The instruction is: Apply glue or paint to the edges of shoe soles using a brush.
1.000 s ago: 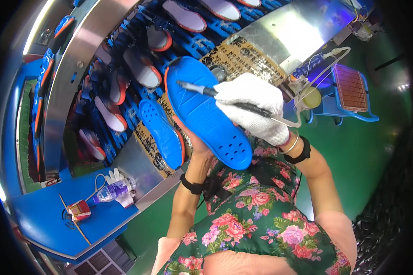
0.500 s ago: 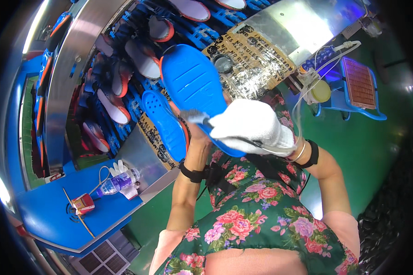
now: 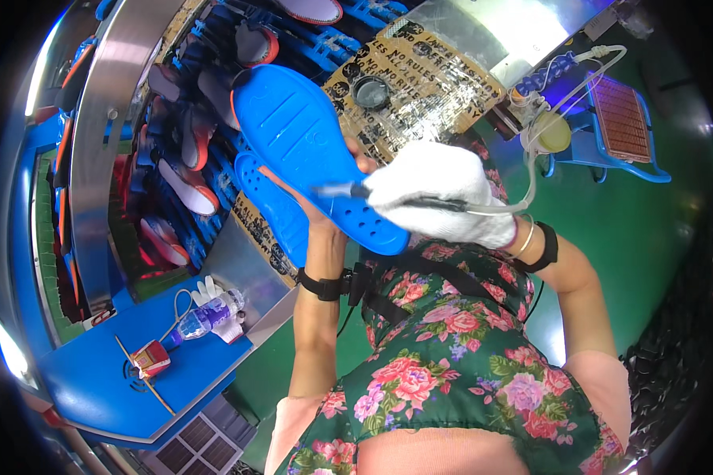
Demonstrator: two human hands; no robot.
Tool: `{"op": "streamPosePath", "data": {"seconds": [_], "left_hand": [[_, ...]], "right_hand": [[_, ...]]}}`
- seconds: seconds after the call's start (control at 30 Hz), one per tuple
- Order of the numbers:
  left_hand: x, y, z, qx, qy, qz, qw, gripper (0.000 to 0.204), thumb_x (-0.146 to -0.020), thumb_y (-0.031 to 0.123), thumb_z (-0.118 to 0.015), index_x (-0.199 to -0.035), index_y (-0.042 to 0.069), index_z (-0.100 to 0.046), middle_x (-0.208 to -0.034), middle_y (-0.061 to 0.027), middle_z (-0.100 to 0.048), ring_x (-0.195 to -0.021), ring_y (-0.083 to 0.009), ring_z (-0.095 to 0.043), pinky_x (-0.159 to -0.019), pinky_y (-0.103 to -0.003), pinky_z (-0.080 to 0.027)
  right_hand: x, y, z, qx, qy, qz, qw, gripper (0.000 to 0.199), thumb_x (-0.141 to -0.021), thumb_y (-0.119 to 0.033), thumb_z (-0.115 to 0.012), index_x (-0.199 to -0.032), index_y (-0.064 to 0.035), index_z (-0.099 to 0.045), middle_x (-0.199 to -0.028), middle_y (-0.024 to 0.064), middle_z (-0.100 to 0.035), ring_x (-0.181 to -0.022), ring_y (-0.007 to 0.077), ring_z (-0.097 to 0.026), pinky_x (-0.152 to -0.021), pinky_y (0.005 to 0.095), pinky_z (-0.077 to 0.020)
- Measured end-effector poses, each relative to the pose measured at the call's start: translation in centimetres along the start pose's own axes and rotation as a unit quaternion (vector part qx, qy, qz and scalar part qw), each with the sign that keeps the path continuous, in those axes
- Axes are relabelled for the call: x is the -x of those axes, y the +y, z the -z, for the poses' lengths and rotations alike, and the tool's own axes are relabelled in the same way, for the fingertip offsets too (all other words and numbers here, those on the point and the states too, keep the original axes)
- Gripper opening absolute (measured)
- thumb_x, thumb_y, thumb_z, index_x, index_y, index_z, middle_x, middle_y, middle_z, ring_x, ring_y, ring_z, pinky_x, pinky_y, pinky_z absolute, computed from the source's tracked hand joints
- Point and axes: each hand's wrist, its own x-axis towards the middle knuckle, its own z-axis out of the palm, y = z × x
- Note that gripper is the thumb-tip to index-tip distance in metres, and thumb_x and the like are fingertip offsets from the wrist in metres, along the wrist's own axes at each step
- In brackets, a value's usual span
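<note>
My bare left hand [image 3: 322,220] grips a blue shoe sole [image 3: 293,131] from beneath, its fingertips curling round the right edge. The sole has short grooves across its forefoot and a group of holes at the heel. In a white glove, my right hand [image 3: 436,190] is closed on a thin dark brush [image 3: 432,203] with a pale hose running from its back end. The brush's bristles [image 3: 337,191] are blurred and lie over the middle of the sole; whether they touch it I cannot tell. Another blue sole [image 3: 271,207] lies below and left of the held one, partly covered.
Several shoe uppers [image 3: 186,186] with orange edges sit on a blue rack at left. A taped cardboard sheet [image 3: 444,103] carries a small round dish [image 3: 370,93]. A bottle [image 3: 206,317] and red box [image 3: 150,359] rest on a blue table [image 3: 87,388]. A blue stool [image 3: 618,127] stands right.
The held sole has moved left and slightly up in view. The gloved hand has shifted with the brush, and the sole's heel holes now show. Fingertips at the sole's right edge are more visible.
</note>
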Motion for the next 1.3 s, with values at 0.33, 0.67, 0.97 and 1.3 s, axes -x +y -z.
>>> {"op": "streamPosePath", "data": {"seconds": [0.33,0.67,0.97,1.3], "left_hand": [[-1.2,1.1,-0.2,0.011,0.011,-0.012,1.000,0.122,-0.070,0.103,-0.030,-0.127,-0.001,-0.053,-0.102,-0.0170,-0.064,-0.081,-0.0309,-0.063,-0.075,-0.047,-0.052],[-2.2,3.6,0.1,-0.019,-0.026,0.044,0.999,0.124,-0.071,0.101,-0.035,-0.140,-0.001,-0.046,-0.105,-0.0223,-0.065,-0.079,-0.0339,-0.065,-0.071,-0.047,-0.054],[-2.5,4.0,0.6,-0.077,-0.075,0.171,0.979,0.127,-0.073,0.100,-0.032,-0.151,-0.001,-0.039,-0.118,-0.0283,-0.066,-0.087,-0.0398,-0.073,-0.073,-0.049,-0.063],[-2.6,5.2,0.3,-0.141,0.039,0.247,0.958,0.117,-0.079,0.093,-0.035,-0.153,0.001,-0.037,-0.128,-0.0269,-0.063,-0.096,-0.0385,-0.073,-0.081,-0.053,-0.064]], "right_hand": [[0.6,-0.1,0.2,0.022,-0.042,0.028,0.998,0.027,-0.075,-0.007,-0.082,-0.101,-0.0116,-0.078,-0.101,0.0064,-0.077,-0.086,0.0238,-0.073,-0.071,0.0357,-0.0572],[0.8,-0.1,-0.4,-0.043,-0.056,-0.003,0.998,0.015,-0.079,-0.008,-0.079,-0.093,-0.0103,-0.077,-0.095,0.0078,-0.076,-0.083,0.0239,-0.072,-0.073,0.0361,-0.0575],[2.2,0.1,-1.1,-0.232,-0.119,-0.074,0.963,0.018,-0.075,0.000,-0.082,-0.091,-0.0080,-0.078,-0.094,0.0081,-0.077,-0.085,0.0230,-0.073,-0.073,0.0363,-0.0572],[0.5,1.0,-0.6,-0.140,-0.126,-0.022,0.982,0.014,-0.079,-0.003,-0.081,-0.092,-0.0068,-0.080,-0.093,0.0093,-0.077,-0.085,0.0236,-0.074,-0.072,0.0348,-0.0561]]}}
